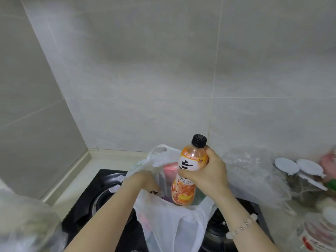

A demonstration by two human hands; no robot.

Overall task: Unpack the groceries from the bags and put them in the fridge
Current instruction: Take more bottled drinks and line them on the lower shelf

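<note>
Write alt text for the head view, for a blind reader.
The right hand grips an orange plastic drink bottle with a black cap, its base inside a white plastic bag on a black gas stove. The left hand reaches into the bag.

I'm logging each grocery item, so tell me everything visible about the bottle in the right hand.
The bottle is clear plastic holding orange drink, with a black screw cap on and an orange-and-white label showing black lettering and fruit pictures. It is nearly upright, its base at the mouth of the white plastic bag. The right hand grips its middle.
</note>
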